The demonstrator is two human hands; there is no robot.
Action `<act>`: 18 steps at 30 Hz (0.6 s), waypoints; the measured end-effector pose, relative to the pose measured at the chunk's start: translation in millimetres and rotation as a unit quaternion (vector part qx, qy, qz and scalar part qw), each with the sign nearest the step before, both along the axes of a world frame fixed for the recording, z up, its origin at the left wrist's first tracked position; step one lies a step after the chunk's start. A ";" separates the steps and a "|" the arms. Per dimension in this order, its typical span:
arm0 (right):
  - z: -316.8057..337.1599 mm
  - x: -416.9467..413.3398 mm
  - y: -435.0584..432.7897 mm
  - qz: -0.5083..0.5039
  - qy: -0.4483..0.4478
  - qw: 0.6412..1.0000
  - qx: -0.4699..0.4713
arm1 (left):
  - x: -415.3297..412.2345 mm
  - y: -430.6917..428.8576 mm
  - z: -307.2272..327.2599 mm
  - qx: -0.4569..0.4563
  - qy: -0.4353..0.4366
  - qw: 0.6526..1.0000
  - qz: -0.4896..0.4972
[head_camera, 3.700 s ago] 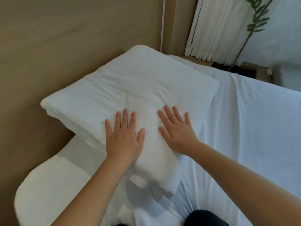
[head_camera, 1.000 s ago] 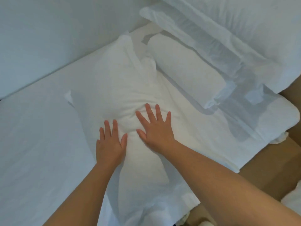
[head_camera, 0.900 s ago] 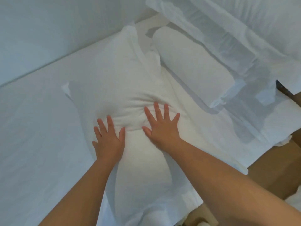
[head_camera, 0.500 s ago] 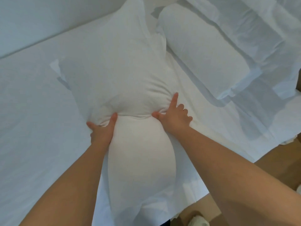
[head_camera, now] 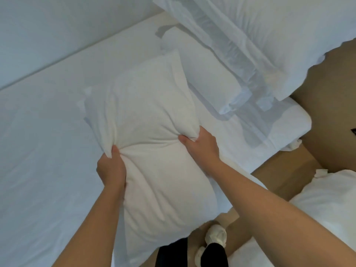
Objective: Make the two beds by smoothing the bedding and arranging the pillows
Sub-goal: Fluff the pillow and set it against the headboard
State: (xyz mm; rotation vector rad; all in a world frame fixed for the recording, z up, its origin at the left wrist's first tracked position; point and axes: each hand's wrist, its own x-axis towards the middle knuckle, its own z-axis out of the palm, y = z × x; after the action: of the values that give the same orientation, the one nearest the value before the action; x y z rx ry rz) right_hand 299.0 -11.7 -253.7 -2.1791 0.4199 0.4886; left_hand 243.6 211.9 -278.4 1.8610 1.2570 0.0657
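A white pillow (head_camera: 154,120) is raised off the white bed sheet (head_camera: 42,143), its near end hanging past the bed's edge toward my legs. My left hand (head_camera: 110,168) grips its left side, thumb dug into the bunched fabric. My right hand (head_camera: 200,145) grips its right side, fingers curled into the cloth. The pillow is pinched in at the middle between both hands. A second pillow (head_camera: 204,78) lies flat just behind it, and a large pillow (head_camera: 279,35) leans at the top right.
A folded white duvet (head_camera: 57,29) runs along the bed's far left. The wooden floor (head_camera: 327,105) shows on the right, with the corner of a second white bed (head_camera: 327,193) at the lower right. My feet in white slippers (head_camera: 215,234) stand by the bed edge.
Both hands went from pressing flat on the pillow to gripping its sides, and the pillow has been lifted off the sheet toward me.
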 end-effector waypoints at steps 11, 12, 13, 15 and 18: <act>143.8 -125.8 -92.8 -0.183 -0.017 0.981 0.055 | -55.7 -77.5 157.2 -0.028 -0.064 0.989 -0.134; 149.7 -138.2 -100.7 -0.205 -0.022 0.977 0.060 | -58.2 -84.7 162.6 -0.034 -0.065 0.985 -0.156; 155.3 -150.5 -108.2 -0.228 -0.030 0.971 0.064 | -59.5 -92.1 166.8 -0.039 -0.064 0.981 -0.179; 167.4 -175.1 -123.4 -0.276 -0.039 0.958 0.063 | -59.6 -110.6 175.4 -0.050 -0.064 0.970 -0.231; 182.3 -215.0 -149.6 -0.351 -0.057 0.933 0.058 | -59.0 -146.5 193.0 -0.055 -0.060 0.938 -0.338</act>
State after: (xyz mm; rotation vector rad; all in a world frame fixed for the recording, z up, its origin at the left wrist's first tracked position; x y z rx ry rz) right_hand 84.0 -161.3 -71.5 -1.7718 1.0229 -0.0133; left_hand 184.6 65.4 -85.4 2.0561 0.4770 -0.2549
